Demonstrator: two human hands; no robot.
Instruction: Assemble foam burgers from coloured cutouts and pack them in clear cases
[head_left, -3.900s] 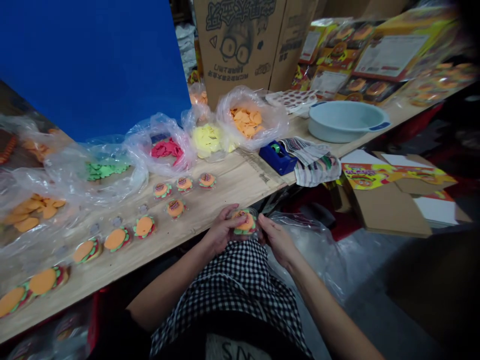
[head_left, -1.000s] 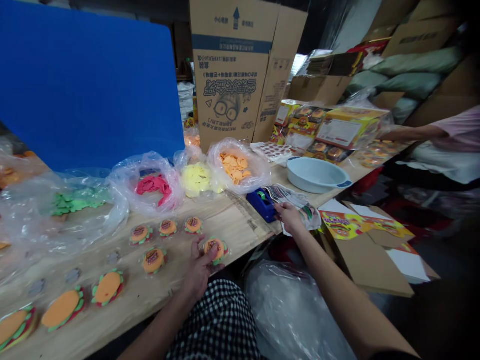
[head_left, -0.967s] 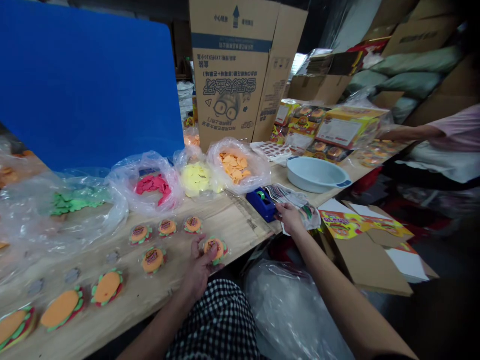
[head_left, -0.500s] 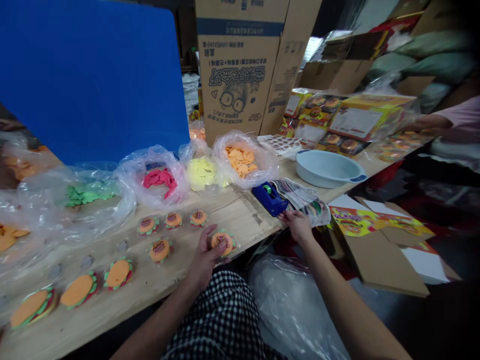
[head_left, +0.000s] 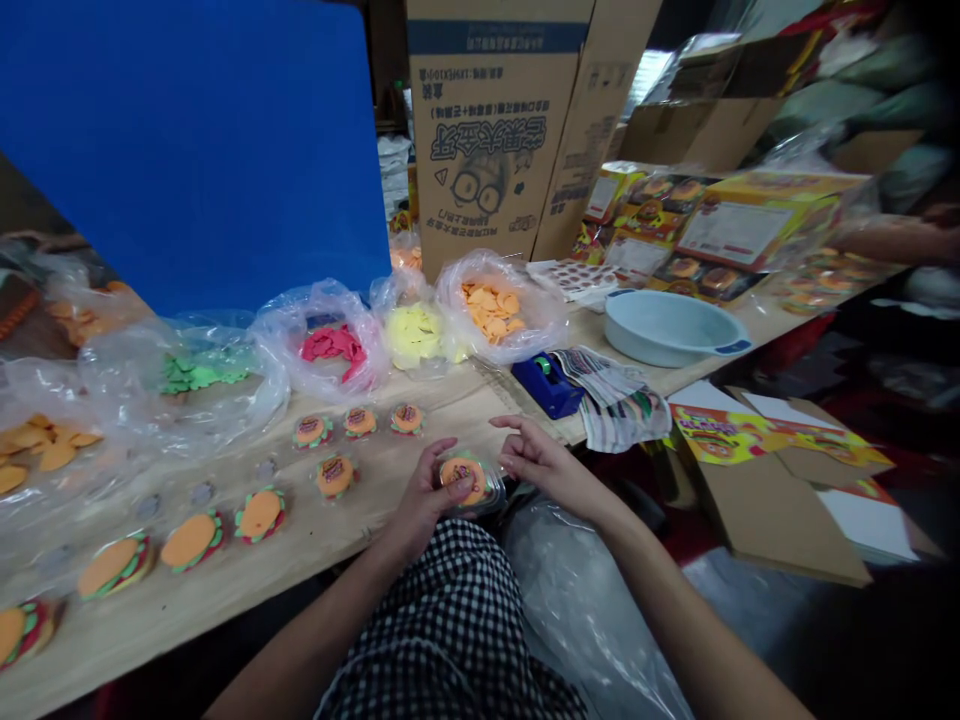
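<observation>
My left hand (head_left: pixel 427 505) is closed round a burger-shaped candy (head_left: pixel 463 478) in a clear plastic case, thumb on top. My right hand (head_left: pixel 544 462) is just right of that case, its index finger stretched out and the other fingers bent. Whether anything small sticks to its fingertips, I cannot make out. Beyond the right hand stands a blue tape dispenser (head_left: pixel 549 386) on the table edge, beside printed sheets (head_left: pixel 619 395). To the left, more cased burgers (head_left: pixel 336 475) with printed tops lie on the wooden table (head_left: pixel 300 570). Plain-topped burgers (head_left: pixel 261 514) form a nearer row.
Plastic bags hold green pieces (head_left: pixel 202 370), red pieces (head_left: pixel 335 348), yellow pieces (head_left: pixel 415 332) and orange pieces (head_left: pixel 491 310). A pale blue basin (head_left: pixel 671 330) stands right, before packed boxes (head_left: pixel 750 225). Flat cardboard (head_left: pixel 772 520) lies lower right. Another person's arm (head_left: pixel 892 240) shows far right.
My right hand has left the tape dispenser and come left, close to the cased burger. My left hand still holds the burger. The view has shifted slightly.
</observation>
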